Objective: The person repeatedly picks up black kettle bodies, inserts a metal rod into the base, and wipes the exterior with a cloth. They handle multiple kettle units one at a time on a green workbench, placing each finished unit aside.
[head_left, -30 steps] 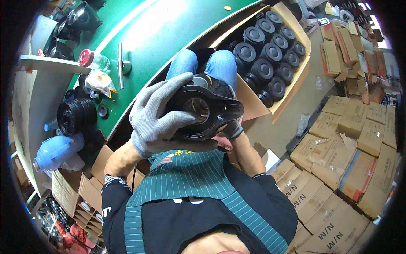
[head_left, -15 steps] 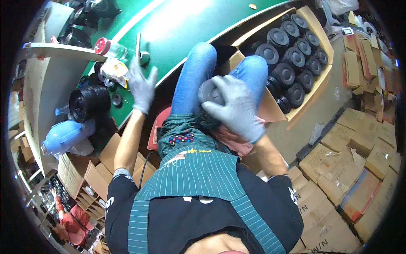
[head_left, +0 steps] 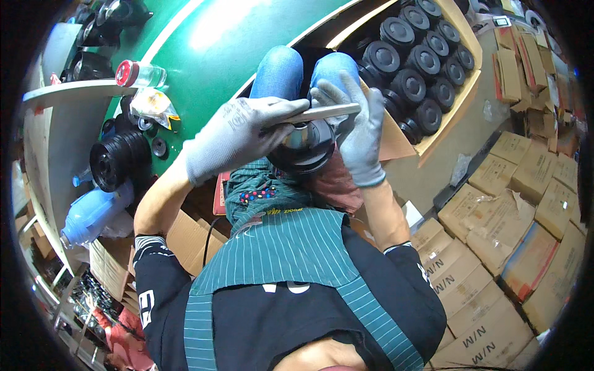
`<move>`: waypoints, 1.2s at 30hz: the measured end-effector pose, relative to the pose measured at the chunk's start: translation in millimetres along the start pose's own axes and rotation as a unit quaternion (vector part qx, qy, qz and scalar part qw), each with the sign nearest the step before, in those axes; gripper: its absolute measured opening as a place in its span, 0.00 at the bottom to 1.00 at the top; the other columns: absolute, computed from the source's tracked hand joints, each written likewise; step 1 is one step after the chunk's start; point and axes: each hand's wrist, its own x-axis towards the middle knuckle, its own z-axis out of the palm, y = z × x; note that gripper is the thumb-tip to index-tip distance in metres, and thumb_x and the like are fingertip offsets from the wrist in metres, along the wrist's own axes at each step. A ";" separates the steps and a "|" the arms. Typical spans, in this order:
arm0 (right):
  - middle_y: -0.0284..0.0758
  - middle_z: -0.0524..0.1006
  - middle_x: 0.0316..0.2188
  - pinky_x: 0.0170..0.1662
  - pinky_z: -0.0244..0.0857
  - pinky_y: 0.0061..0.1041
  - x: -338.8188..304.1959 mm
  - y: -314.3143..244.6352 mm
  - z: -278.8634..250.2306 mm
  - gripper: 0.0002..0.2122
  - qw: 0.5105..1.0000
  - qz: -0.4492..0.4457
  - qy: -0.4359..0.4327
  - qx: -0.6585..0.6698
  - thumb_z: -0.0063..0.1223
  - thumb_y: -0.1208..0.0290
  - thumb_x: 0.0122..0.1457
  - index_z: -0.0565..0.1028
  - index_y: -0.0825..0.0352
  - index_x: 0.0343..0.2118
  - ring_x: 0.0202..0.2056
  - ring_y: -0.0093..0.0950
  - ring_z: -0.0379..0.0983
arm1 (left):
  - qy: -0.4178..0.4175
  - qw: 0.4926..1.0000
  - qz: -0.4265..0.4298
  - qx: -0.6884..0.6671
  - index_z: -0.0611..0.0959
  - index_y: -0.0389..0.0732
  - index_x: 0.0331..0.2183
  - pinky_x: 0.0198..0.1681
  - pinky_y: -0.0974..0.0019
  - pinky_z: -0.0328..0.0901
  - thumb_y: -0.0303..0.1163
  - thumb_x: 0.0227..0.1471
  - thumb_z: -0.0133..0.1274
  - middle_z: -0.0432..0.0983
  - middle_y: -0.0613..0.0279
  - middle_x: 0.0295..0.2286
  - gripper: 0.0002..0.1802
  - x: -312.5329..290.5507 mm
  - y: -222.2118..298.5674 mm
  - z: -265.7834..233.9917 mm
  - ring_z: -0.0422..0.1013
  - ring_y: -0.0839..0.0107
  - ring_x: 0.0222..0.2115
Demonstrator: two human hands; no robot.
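My left hand (head_left: 238, 133), in a grey glove, is closed round a grey metal bar tool (head_left: 328, 112) held crosswise above my lap. Below the bar, a short metallic cylinder shows over a black round part (head_left: 300, 162), which rests between my thighs; whether the cylinder is joined to the bar is hard to see. My gloved right hand (head_left: 359, 127) stands open just right of the round part, fingers spread and palm toward it. The bar's far end overlaps that palm, and I cannot tell whether they touch.
An open carton (head_left: 448, 120) of black round parts stands right of my knees. On the green table (head_left: 216, 55) are a red-lidded jar (head_left: 141, 73), a plastic bag (head_left: 151, 106) and stacked black discs (head_left: 120, 159). Closed cartons (head_left: 489, 232) lie at the right.
My left hand has come from the table to my lap with the bar tool, which stood on the table before. My right hand has let go of the black round part and opened.
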 end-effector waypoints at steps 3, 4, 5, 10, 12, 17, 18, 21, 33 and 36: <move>0.42 0.87 0.39 0.50 0.79 0.27 13.6 -11.7 -6.5 0.22 0.984 0.042 0.027 -0.170 0.41 0.57 0.79 0.76 0.71 0.61 0.43 0.31 0.86 | 0.007 0.998 -0.022 0.060 0.81 0.40 0.61 0.49 0.51 0.76 0.28 0.59 0.63 0.83 0.43 0.48 0.28 -2.2 24.9 10.1 0.81 0.44 0.46; 0.41 0.87 0.36 0.48 0.79 0.25 25.3 -5.9 -15.2 0.22 0.981 0.003 -0.025 -0.193 0.42 0.58 0.78 0.76 0.72 0.60 0.41 0.30 0.86 | 0.039 0.994 -0.020 0.099 0.80 0.38 0.61 0.50 0.53 0.76 0.29 0.59 0.63 0.83 0.42 0.48 0.29 -8.7 29.0 22.2 0.82 0.45 0.45; 0.40 0.87 0.34 0.46 0.79 0.24 38.7 -1.4 -23.2 0.22 0.972 -0.039 -0.076 -0.217 0.43 0.59 0.77 0.77 0.73 0.60 0.39 0.28 0.86 | 0.030 0.991 -0.075 0.108 0.75 0.36 0.65 0.59 0.46 0.70 0.36 0.57 0.66 0.78 0.39 0.55 0.37 -11.2 39.9 36.6 0.76 0.43 0.55; 0.38 0.87 0.37 0.46 0.77 0.26 76.3 12.2 -14.7 0.22 0.966 0.109 -0.220 -0.085 0.47 0.59 0.76 0.75 0.66 0.65 0.38 0.25 0.83 | 0.106 0.973 -0.038 0.201 0.63 0.36 0.72 0.72 0.31 0.45 0.51 0.51 0.68 0.57 0.38 0.71 0.56 3.9 101.4 86.3 0.52 0.37 0.72; 0.38 0.87 0.41 0.50 0.77 0.28 83.6 23.4 -26.6 0.20 0.956 0.035 -0.258 -0.134 0.47 0.63 0.76 0.75 0.66 0.65 0.39 0.25 0.83 | 0.105 0.974 -0.054 0.193 0.63 0.34 0.71 0.73 0.34 0.46 0.48 0.51 0.68 0.57 0.38 0.71 0.55 6.6 101.0 85.5 0.52 0.41 0.73; 0.46 0.86 0.46 0.63 0.72 0.42 17.1 0.4 -58.8 0.18 0.981 0.029 -0.183 -0.054 0.47 0.65 0.76 0.77 0.73 0.59 0.55 0.40 0.80 | 0.228 0.960 -0.061 0.149 0.73 0.29 0.62 0.67 0.42 0.61 0.38 0.62 0.58 0.72 0.35 0.59 0.33 -19.7 23.8 51.4 0.68 0.34 0.61; 0.44 0.86 0.42 0.66 0.68 0.45 -7.5 0.5 -52.5 0.18 0.981 0.001 -0.184 -0.068 0.49 0.62 0.75 0.79 0.72 0.55 0.53 0.42 0.81 | 0.225 0.970 -0.042 0.088 0.76 0.30 0.61 0.65 0.43 0.64 0.37 0.66 0.54 0.74 0.35 0.57 0.28 -20.1 5.6 43.0 0.71 0.34 0.58; 0.39 0.84 0.27 0.74 0.54 0.54 -47.6 -19.8 -27.3 0.19 0.934 -0.127 -0.286 -0.169 0.54 0.58 0.66 0.87 0.72 0.35 0.52 0.42 0.81 | 0.178 0.971 -0.070 -0.147 0.80 0.33 0.61 0.61 0.58 0.67 0.57 0.77 0.32 0.81 0.46 0.52 0.38 -0.2 -45.2 37.5 0.77 0.59 0.54; 0.34 0.72 0.12 0.26 0.65 0.38 -28.7 16.9 90.6 0.16 0.481 -0.179 -0.604 -0.610 0.54 0.57 0.64 0.74 0.62 0.23 0.17 0.35 0.74 | -0.270 0.857 -0.018 -0.438 0.90 0.34 0.46 0.39 0.68 0.72 0.61 0.73 0.38 0.85 0.58 0.31 0.40 158.4 -45.5 115.2 0.76 0.74 0.31; 0.34 0.73 0.14 0.23 0.66 0.38 -18.7 22.8 115.0 0.17 0.514 -0.182 -0.545 -0.637 0.55 0.55 0.65 0.73 0.62 0.24 0.17 0.36 0.75 | -0.338 0.814 0.043 -0.470 0.91 0.37 0.46 0.39 0.61 0.75 0.57 0.74 0.41 0.86 0.55 0.31 0.35 164.9 -39.9 125.1 0.79 0.68 0.32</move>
